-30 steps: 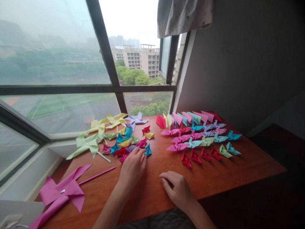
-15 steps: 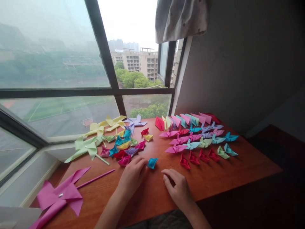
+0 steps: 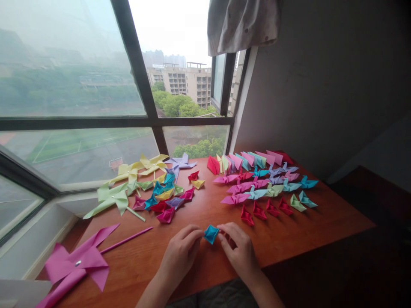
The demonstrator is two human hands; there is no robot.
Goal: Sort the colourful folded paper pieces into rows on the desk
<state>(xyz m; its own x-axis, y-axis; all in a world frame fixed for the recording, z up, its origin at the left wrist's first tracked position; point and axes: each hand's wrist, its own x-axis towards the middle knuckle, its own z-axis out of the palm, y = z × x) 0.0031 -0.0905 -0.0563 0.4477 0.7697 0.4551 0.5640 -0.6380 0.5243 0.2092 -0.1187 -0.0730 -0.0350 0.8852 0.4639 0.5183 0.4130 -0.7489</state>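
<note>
A blue paper boat [image 3: 211,234] is between my two hands, low over the wooden table [image 3: 289,244]. My left hand [image 3: 183,248] pinches its left tip with thumb and fingers. At the opposite tip, the fingers of my right hand [image 3: 236,244] are closed on the boat. Beyond my left hand lies a cluster of folded boats in several colours, among them a magenta boat [image 3: 166,215] at its near edge. A row of small red boats, one of them a red boat [image 3: 247,215], lies beyond my right hand.
Paper cranes [image 3: 235,199] stand in rows at the back right, with folded pieces [image 3: 213,164] behind them. A large pink pinwheel [image 3: 77,261] lies at the left; a green pinwheel [image 3: 112,197] and others are farther back. A window frame [image 3: 80,123] borders the table.
The blue boat has come nearer and slightly right, from beside my left hand to between both hands. My right hand has closed on its right tip.
</note>
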